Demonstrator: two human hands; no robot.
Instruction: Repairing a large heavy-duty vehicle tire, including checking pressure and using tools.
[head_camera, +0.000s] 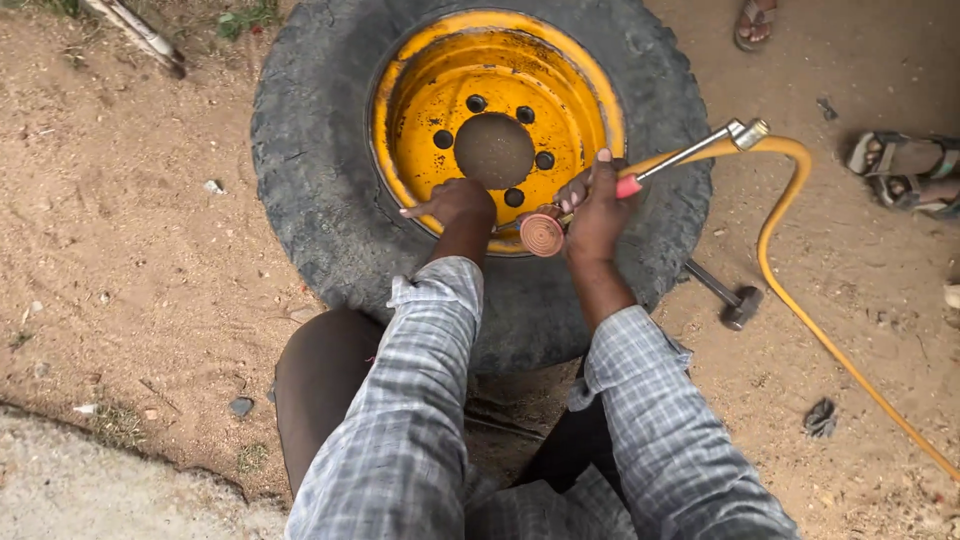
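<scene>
Two hands at rim (420, 90) | left hand (452, 203) flat, fingers together, steadying | right hand (597, 212) gripping inflator (690, 150) | keep the nozzle square, hose (800, 300) slack.

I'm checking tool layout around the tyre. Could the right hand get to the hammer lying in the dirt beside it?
Probably yes. The hammer lies on open ground right of the tyre, nothing over it. But the right hand is busy gripping the air gun, so it would need freeing first.

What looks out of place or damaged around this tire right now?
A hammer lies loose on the dirt against the tire. The yellow rim is scuffed and dirt-stained. The right hand holds an air gun; the left hand rests on the rim.
</scene>
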